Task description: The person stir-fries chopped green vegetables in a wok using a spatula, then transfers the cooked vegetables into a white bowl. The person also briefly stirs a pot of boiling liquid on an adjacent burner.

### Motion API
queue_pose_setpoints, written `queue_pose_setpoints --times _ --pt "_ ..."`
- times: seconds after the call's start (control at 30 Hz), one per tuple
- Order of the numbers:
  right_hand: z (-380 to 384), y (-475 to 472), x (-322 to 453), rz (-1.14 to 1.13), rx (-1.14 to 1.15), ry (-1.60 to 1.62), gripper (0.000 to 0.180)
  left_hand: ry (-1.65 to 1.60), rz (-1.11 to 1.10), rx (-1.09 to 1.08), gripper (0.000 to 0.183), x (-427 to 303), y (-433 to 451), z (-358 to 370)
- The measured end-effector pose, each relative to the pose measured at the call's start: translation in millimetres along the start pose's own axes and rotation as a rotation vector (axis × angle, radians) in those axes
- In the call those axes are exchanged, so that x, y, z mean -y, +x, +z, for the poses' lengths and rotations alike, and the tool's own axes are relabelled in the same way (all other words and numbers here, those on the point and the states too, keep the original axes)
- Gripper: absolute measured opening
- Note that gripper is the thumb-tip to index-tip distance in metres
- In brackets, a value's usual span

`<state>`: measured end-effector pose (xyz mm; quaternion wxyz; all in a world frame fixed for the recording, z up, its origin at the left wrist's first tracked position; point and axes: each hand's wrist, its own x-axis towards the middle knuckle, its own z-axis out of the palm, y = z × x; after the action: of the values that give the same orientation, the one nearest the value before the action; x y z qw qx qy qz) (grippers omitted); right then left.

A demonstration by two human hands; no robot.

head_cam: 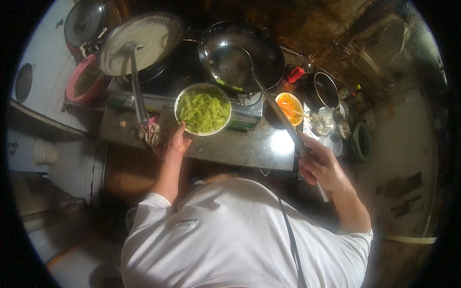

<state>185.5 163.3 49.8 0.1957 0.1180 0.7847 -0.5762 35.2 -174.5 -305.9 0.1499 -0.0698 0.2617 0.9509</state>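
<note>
My left hand (176, 141) holds a white bowl full of chopped green vegetable (203, 109) by its near left rim, over the front edge of the gas stove. In my right hand (318, 162) is the long metal handle of a ladle (277, 108); its head rests in the dark wok (241, 59). A few green pieces lie on the wok's near side. Left of the wok, a wide pan (142, 45) holds a pale, whitish liquid or batter, and a second metal-handled utensil (136, 86) stands in it. A small bowl of orange, egg-like liquid (289, 107) with chopsticks sits beside the ladle handle.
A pink basin (84, 79) with dark green contents stands at the left, below a glass lid (85, 21). Garlic bulbs (150, 133) lie on the grey counter (230, 147). Small bowls, a clear plastic bag (324, 122) and a green basin (361, 141) crowd the right side.
</note>
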Motion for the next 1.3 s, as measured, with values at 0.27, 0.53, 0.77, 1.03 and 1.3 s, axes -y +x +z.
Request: queue_pose_setpoints --times 0.27,0.53,0.77,1.03,1.3 --pt "5 34 -27 -0.138 -0.072 -0.366 0.068 -0.013 0.040 -0.033 0.072 8 2 3" --pt "-13 123 -23 -0.120 -0.249 -0.478 0.061 -0.021 0.074 0.084 0.075 6 5 9" --pt "-4 79 3 0.033 -0.022 -0.122 0.061 -0.006 0.060 0.054 0.075 6 4 2" --pt "10 -3 -12 -0.071 0.011 -0.397 0.063 -0.020 0.101 0.055 0.074 13 6 -3" --pt "-18 85 -35 -0.282 -0.211 -0.681 0.062 -0.019 0.068 0.093 0.075 9 8 1"
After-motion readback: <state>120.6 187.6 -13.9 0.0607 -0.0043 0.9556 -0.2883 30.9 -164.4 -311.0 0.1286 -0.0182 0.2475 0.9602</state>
